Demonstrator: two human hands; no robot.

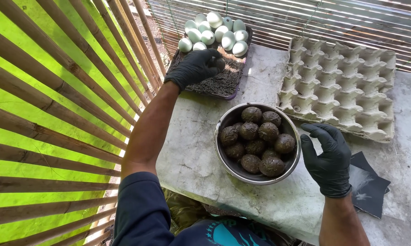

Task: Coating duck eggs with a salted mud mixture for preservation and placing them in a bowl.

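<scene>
A pale stone counter fills the view, with a bamboo slat fence along its left and far edges. At the far right corner lies an empty grey egg carton. At the far left corner sits a dark tray of dark muddy paste, with pale blue-green eggs heaped at its far end. Near the front edge stands a metal bowl, full of mud-coated eggs. A black cloth lies at the front right.

Both hands wear black gloves. The left hand is over the tray, its grip closed round a mud-covered egg. The right hand rests open and empty just beside the bowl's right rim.

Risks, as I judge them: the wet coating may make the held egg slip and crack on the tray; the heaped pale eggs could roll off toward the fence if knocked; the bowl is piled high, so a nudge might spill an egg onto the counter.
</scene>
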